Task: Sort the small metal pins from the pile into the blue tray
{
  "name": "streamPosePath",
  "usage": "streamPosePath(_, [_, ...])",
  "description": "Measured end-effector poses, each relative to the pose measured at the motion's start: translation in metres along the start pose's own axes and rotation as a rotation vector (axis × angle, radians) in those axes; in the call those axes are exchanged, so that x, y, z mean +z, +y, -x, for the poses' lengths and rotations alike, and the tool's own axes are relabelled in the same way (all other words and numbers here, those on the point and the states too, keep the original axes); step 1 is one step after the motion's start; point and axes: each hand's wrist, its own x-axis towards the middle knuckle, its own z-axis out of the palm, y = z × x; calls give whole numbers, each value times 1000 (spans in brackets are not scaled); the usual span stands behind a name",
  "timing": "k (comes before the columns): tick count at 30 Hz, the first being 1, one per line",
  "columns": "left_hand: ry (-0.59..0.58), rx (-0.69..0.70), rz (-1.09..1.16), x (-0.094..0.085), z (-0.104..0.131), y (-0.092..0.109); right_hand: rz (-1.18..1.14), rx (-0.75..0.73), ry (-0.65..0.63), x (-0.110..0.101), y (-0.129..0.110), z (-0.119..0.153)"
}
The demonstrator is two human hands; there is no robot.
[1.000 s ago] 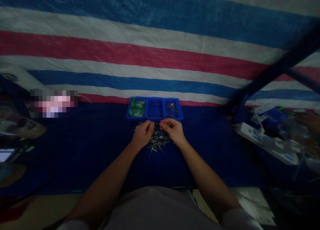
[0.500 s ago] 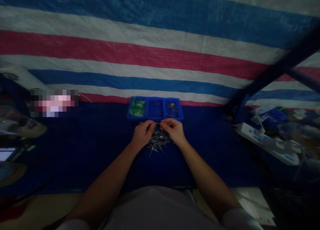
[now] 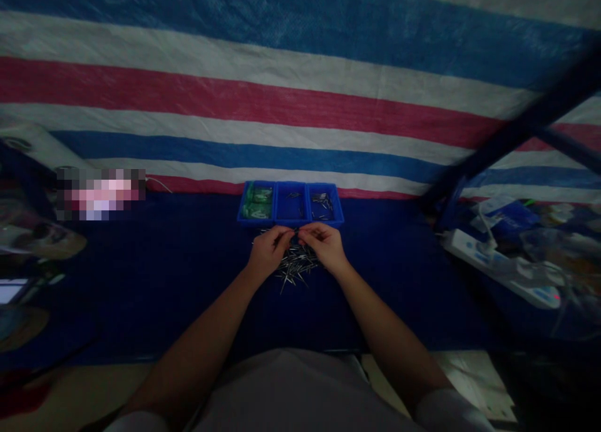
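A loose pile of thin metal pins (image 3: 297,264) lies on the dark blue table. Over its back edge, my left hand (image 3: 271,247) and my right hand (image 3: 325,244) nearly meet at the fingertips. The fingers of both are pinched together, and what lies between them is too small to make out. Just beyond the hands stand three joined blue trays. The left tray (image 3: 241,210) holds a green bag with pieces in it, the middle tray (image 3: 290,213) a few thin pins, and the right tray (image 3: 340,213) several metal pins.
A white power strip (image 3: 504,269) with cables lies at the right, beside plastic bags (image 3: 554,244). Clutter and a lit screen (image 3: 12,290) are at the left edge. A striped tarp (image 3: 291,103) hangs behind the table.
My right hand has shifted slightly left, so its fingertips are closer to those of my left hand. Both hands keep their pinched shape.
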Motion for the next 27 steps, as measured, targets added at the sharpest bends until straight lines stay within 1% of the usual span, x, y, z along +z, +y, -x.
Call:
streamPosePath(5, [-14,-6,-32,-4,0,3,-16,-13,-44,1,-1,1])
streamPosePath(10, [11,-29,27,0,0,0,-36,-31,-17,0,-1,0])
streamPosePath(13, [32,-21,32,2,0,-1,-24,-32,-5,-1,0,-1])
streamPosePath(16, [25,-19,5,1,0,0,-6,-31,-6,-1,1,0])
streamPosePath(21, [-7,-14,-74,-3,0,0,16,-18,-50,1,0,1])
streamPosePath(24, [-8,-20,-60,-3,0,1,34,-27,-27,0,0,0])
streamPosePath(27, [27,-34,-33,0,0,2,42,-38,4,-2,0,-2])
